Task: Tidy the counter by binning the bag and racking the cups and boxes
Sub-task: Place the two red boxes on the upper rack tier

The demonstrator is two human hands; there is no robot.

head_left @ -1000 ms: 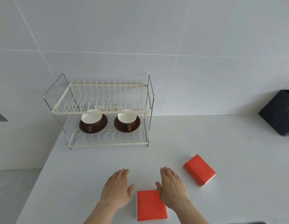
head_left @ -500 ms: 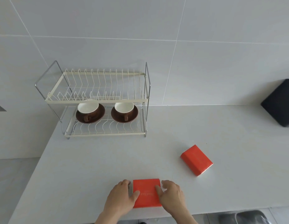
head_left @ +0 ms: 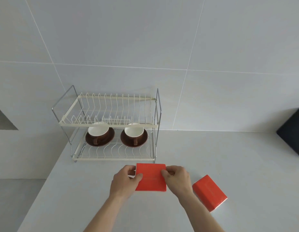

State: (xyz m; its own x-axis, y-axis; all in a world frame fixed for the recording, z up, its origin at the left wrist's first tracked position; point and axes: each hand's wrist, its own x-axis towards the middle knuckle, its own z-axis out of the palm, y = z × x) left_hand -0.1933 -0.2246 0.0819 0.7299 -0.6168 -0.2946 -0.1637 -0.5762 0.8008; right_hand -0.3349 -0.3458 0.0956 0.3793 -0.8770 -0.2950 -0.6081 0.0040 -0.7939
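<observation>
1. Head view: two hands hold one red box (head_left: 150, 176) above the tabletop (head_left: 212, 156). The left hand (head_left: 124, 180) grips its left edge, thumb on top and fingers (head_left: 130, 168) curled around the side. The right hand (head_left: 177, 177) pinches its right edge the same way.
2. A second red box (head_left: 210, 192) lies flat on the tabletop just right of the right hand, turned at an angle, apart from the held one.
3. Beyond the held box stands one two-tier wire rack (head_left: 110, 126). Its top tier is bare.
4. Two cups sit on the lower tier, each on a brown saucer: a left cup (head_left: 98, 131) and a right cup (head_left: 134, 132), both white inside.
5. A dark object (head_left: 292, 131) sits at the far right edge; what it is I cannot tell.
6. The tabletop is pale grey, backed by a wall (head_left: 145, 39) of large pale tiles.
</observation>
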